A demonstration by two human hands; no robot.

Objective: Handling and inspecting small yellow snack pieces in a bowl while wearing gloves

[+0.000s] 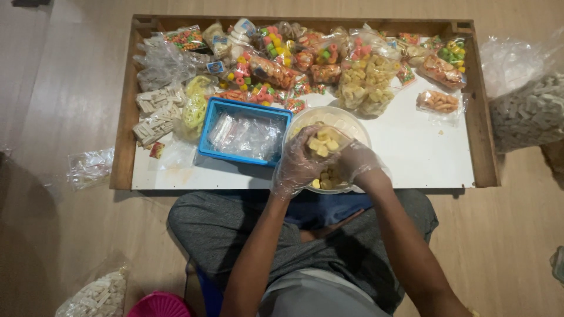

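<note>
Holding a small clear bag of pale yellow snack pieces [324,141], both hands work over a round white bowl [352,120] at approx. 6 o'clock of the low wooden tray table [411,158]. Left hand [296,167], in a thin crinkled transparent glove, is cupped with fingers curled round the bag's left side and underside. Right hand [357,159], gloved likewise, is closed on the bag's right edge; exact finger pinch cannot be told. Bag lies w/ long axis running approx. 8 to 2 o'clock, which end is the mouth cannot be told; contents are blocky, short, matte chunks. More of the same chunks sit in the bowl below the hands. Just beside the bowl, at 9 o'clock, is a rectangular blue plastic basket [205,132] w/ flat glossy empty clear bags [247,135] inside. Table has a smooth white top and raised brown wood rim. At 12 o'clock: a row of filled packets of multicoloured ring snacks [270,67], glossy film, knobbly fill. At 1 o'clock: a large bag of yellow chunks [367,82]. At 10 o'clock: packets of white stick-shaped snacks [157,111]. At 2 o'clock: a single packet of orange pieces [437,101], apart from the rest.
</note>
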